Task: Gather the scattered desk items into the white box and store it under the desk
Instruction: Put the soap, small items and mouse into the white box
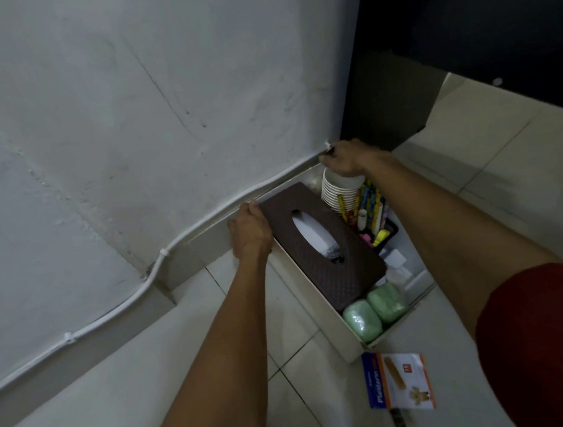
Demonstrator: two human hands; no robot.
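Observation:
The white box [321,316] stands on the tiled floor against the wall's skirting. It holds a brown tissue holder [324,240], a stack of white cups [338,190], coloured markers [372,208], two green wrapped soaps [373,311] and small white items [396,264]. My left hand [249,232] grips the box's far left corner, beside the tissue holder. At the far right end my right hand [345,159] curls over the box's rim above the cups.
A blue-and-orange plaster pack [401,382] and a small dark object [400,422] lie on the floor just in front of the box. A white cable [160,259] runs along the skirting. A dark desk panel [400,105] stands at the right.

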